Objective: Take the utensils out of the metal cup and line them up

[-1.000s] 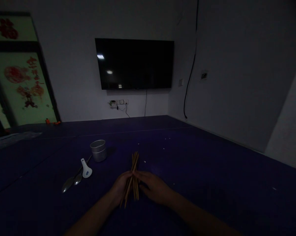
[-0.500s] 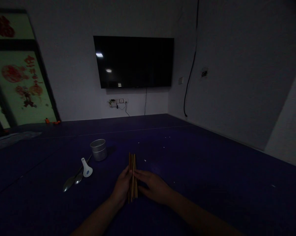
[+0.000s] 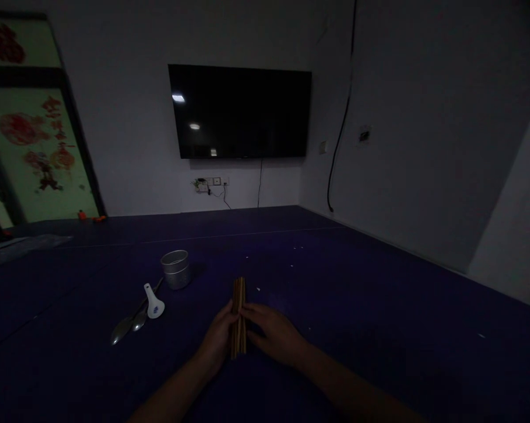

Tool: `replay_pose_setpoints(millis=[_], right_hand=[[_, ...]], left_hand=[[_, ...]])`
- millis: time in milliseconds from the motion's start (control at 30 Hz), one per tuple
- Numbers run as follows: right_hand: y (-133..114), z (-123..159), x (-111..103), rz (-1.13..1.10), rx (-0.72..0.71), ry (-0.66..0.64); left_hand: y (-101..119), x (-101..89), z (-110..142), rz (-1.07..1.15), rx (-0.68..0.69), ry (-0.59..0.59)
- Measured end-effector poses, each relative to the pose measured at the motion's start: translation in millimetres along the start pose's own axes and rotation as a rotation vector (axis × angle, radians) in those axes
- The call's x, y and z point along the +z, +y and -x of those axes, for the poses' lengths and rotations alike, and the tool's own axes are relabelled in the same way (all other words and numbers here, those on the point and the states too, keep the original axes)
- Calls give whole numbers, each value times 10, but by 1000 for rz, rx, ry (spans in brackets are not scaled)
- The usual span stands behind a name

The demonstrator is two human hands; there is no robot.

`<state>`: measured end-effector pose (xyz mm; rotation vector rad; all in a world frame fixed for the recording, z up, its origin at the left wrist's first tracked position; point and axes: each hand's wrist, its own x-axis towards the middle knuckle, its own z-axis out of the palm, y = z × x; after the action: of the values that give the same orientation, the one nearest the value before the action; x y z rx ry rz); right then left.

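Note:
A bundle of several wooden chopsticks stands out in front of me, held between both hands. My left hand is closed around its left side, thumb across the sticks. From the right, my right hand presses its fingers against the bundle. To the left is a metal cup with perforations low on its side. A white ceramic spoon with a blue mark lies beside it, next to two metal spoons, whose handles partly overlap.
A dark blue surface spreads out to the walls, with small white scraps on it. Clear plastic sheeting lies at far left. A television hangs on the back wall above sockets and cords.
The chopsticks are gathered more tightly, with their ends more even than before. Both hands stay on the bundle. The cup and spoons have not been moved.

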<state>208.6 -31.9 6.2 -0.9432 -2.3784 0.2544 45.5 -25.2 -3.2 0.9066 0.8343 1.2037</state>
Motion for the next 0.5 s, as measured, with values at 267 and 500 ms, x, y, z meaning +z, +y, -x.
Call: replay_pose_setpoints(millis=[267,500], right_hand=[[-29,-8,-14,-43,34,-23],[-76,-17,-29,-68,6,-55]], left_hand=[[-87,56,22,-115,132,-44],[-205,3,-59,-247,163,155]])
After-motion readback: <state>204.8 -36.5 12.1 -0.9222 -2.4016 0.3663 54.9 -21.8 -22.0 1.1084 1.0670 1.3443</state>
